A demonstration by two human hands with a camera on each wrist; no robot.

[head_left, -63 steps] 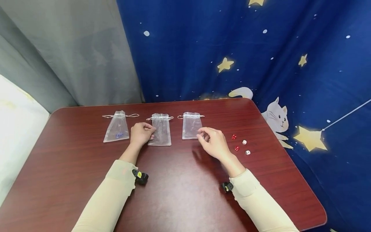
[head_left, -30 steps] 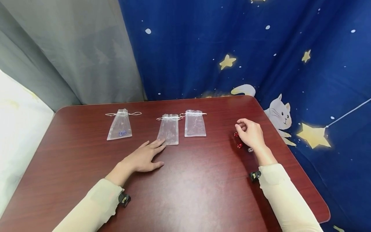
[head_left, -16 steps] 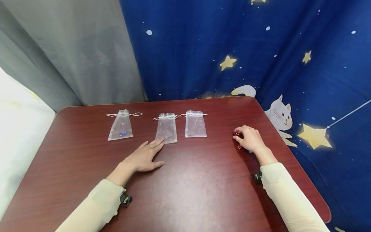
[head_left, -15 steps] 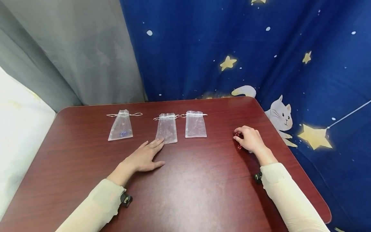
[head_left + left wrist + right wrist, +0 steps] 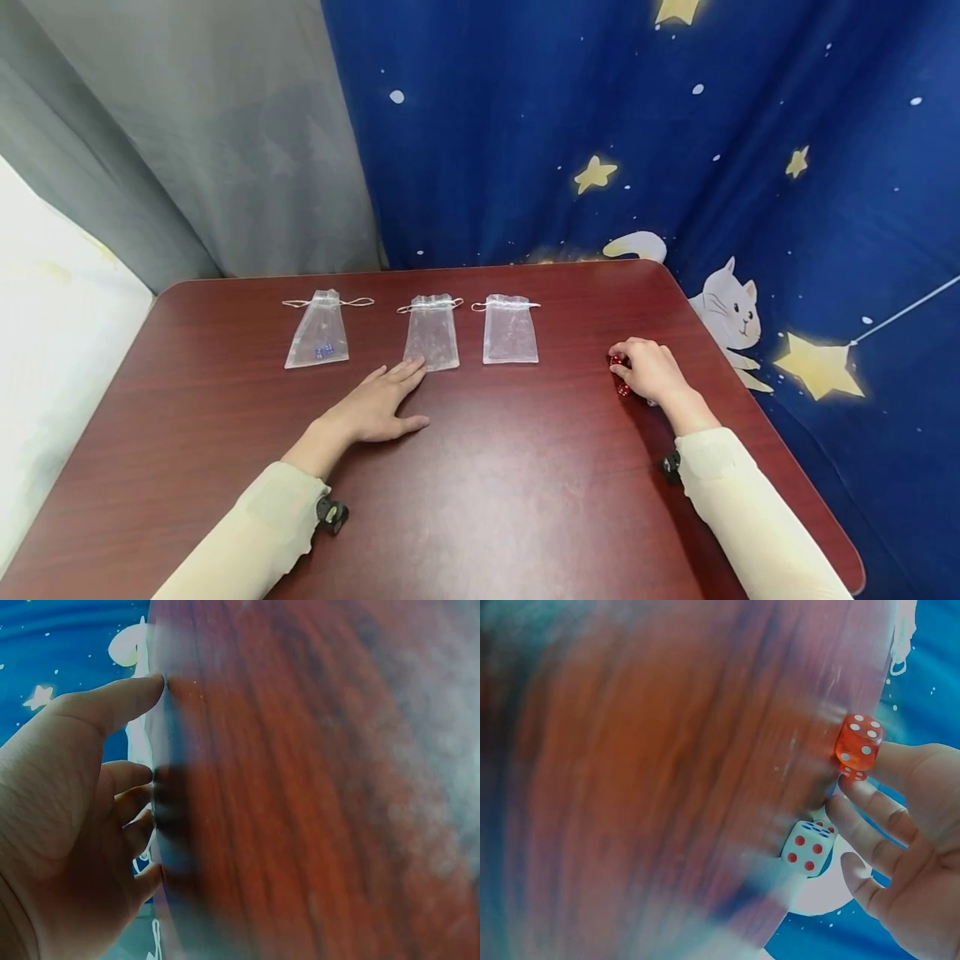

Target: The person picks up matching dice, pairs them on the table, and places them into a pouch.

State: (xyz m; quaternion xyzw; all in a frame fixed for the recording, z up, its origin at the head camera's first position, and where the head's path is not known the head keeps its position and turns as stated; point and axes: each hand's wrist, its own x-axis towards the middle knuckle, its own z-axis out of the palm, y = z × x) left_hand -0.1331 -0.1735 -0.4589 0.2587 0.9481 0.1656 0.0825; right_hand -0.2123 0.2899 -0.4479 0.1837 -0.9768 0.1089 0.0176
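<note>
My left hand (image 5: 378, 407) lies flat on the table, fingertips on the lower left corner of the middle sheer drawstring pouch (image 5: 432, 333). In the left wrist view, the left fingers (image 5: 131, 776) are spread low over the wood. Over at the right, my right hand (image 5: 651, 371) pinches a red die (image 5: 617, 360) between thumb and forefinger. A second red die (image 5: 623, 389) sits just nearer to me; it looms large as the front red die (image 5: 859, 742) in the right wrist view. Beside the curled fingers are a white die (image 5: 808, 847) and another partly hidden behind it.
The left pouch (image 5: 322, 325) has blue dice (image 5: 324, 351) inside and its cords drawn out sideways. A third pouch (image 5: 511, 337) lies flat right of the middle one. Beyond the table's (image 5: 510, 483) far edge hang grey and blue curtains (image 5: 510, 125).
My right hand has gone from beside the right pouch to the dice and closed on a red one. The left hand has flattened and drawn nearer; the middle pouch has shifted right.
</note>
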